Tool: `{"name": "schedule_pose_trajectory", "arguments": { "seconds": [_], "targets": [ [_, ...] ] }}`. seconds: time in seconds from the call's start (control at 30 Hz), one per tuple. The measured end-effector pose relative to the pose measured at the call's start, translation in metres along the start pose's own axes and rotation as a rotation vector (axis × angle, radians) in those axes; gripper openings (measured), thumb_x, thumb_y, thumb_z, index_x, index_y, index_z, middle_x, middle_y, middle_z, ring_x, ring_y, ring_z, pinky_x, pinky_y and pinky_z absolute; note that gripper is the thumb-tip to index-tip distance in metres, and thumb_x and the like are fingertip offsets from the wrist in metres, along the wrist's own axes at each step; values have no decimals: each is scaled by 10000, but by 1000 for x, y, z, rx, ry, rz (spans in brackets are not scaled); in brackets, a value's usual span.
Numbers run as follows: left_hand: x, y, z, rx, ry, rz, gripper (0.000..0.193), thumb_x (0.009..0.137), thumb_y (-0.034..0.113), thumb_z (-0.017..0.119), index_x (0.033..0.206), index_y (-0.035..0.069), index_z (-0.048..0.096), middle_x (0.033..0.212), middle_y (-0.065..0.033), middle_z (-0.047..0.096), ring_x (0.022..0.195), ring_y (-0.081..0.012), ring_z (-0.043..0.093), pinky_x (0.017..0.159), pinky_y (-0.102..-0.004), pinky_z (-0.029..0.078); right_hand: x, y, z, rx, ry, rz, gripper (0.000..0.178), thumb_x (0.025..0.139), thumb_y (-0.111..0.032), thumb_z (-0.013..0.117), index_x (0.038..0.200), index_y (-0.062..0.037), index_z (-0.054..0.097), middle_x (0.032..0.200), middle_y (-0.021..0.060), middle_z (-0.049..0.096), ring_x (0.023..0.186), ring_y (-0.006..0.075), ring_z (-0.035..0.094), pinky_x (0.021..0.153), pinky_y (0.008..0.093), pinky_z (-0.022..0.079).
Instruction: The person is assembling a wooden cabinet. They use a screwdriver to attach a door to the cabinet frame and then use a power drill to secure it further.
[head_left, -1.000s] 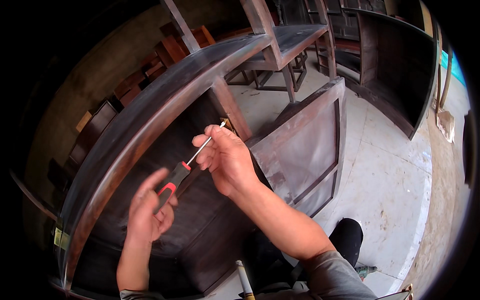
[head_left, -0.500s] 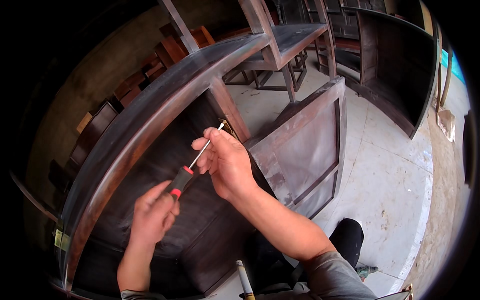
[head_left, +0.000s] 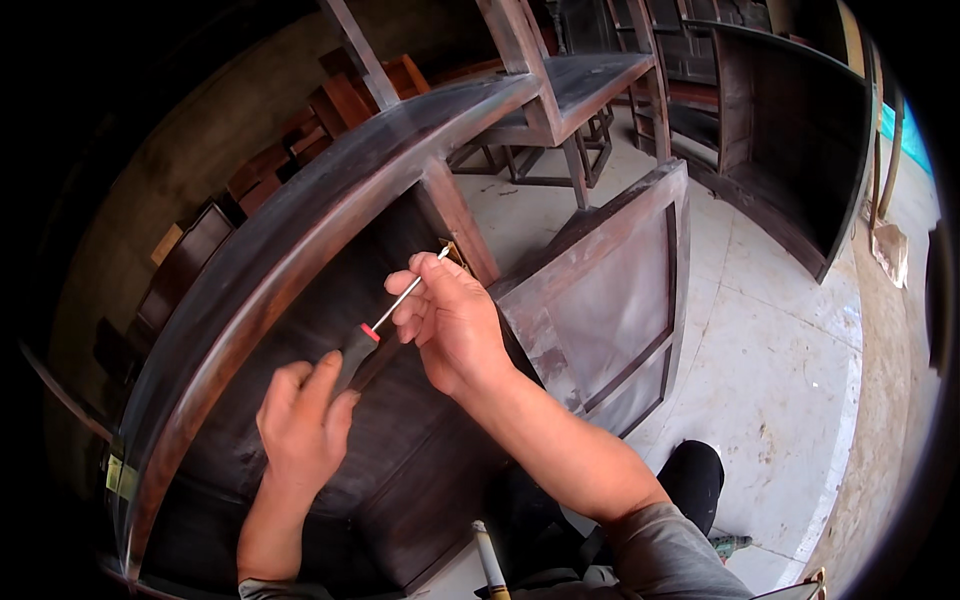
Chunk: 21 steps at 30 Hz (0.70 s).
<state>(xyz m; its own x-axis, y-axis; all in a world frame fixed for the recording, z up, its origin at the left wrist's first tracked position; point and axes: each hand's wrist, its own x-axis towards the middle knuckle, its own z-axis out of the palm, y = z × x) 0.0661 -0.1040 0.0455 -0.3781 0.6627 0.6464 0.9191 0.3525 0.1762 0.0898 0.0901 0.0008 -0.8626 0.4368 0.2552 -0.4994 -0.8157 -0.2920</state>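
Observation:
A screwdriver [head_left: 358,356] with a black and red handle and a thin metal shaft slants up to the right. Its handle lies in my left hand [head_left: 305,415], the forefinger stretched along it. My right hand [head_left: 453,318] pinches the shaft close to the tip. That tip reaches a brass-coloured hinge [head_left: 453,250] on the upright post [head_left: 460,215] of a dark wooden cabinet [head_left: 265,315]. A screw at the tip is too small to make out. The cabinet's framed door [head_left: 612,285] stands swung out to the right of my right hand.
Behind the cabinet, reddish wooden pieces [head_left: 345,100] line the wall. Another dark cabinet [head_left: 790,150] stands far right on the pale tiled floor [head_left: 760,370]. A cigarette [head_left: 488,560] juts in at the bottom. A green tool [head_left: 730,545] lies by my knee.
My left hand has shifted its grip on the screwdriver's handle, its fingers looser and the forefinger now extended. My right hand stays in place at the hinge.

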Motion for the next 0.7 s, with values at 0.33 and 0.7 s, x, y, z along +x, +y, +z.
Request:
{"name": "schedule_pose_trajectory", "arguments": {
  "seconds": [0.33, 0.7],
  "targets": [
    [3, -1, -6, 239, 2, 177, 483, 730, 13, 713, 1195, -12, 582, 977, -157, 608, 811, -233, 632, 697, -369, 513, 0, -2, 3, -4, -13, 0, 164, 1004, -224, 486, 963, -83, 560, 864, 80, 673, 604, 101, 586, 523, 236, 487],
    [1, -2, 0, 115, 43, 145, 453, 759, 16, 687, 1202, 20, 591, 874, -131, 601, 656, -191, 585, 562, -351, 488, 0, 2, 2, -5, -8, -19, 168, 1006, -218, 478, 980, -69, 552, 863, 95, 671, 587, 112, 583, 524, 251, 499]
  ]
}}
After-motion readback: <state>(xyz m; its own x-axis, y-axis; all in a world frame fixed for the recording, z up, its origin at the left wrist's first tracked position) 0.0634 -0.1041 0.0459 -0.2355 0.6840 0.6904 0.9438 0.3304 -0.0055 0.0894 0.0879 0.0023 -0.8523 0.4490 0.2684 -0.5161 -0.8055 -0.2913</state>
